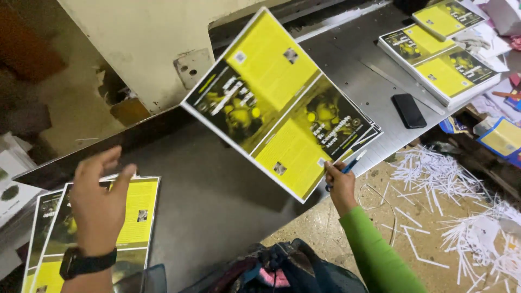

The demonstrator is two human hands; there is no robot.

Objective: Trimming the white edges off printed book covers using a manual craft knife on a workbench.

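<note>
My right hand (341, 183), in a green sleeve, holds a small sheaf of yellow-and-black printed sheets (277, 103) by its near corner, lifted above the grey metal table (217, 190). A blue pen (351, 163) is pinched in the same hand. My left hand (100, 203), with a black watch on the wrist, hovers with fingers spread over a pile of the same printed sheets (135, 217) lying at the table's left end.
A thick stack of printed sheets (439, 65) lies at the far right, a smaller one behind it. A black phone (408, 110) rests beside it. White paper trimmings (450, 201) litter the floor. A dark bag (282, 268) sits below. A cream machine body (157, 43) rises behind the table.
</note>
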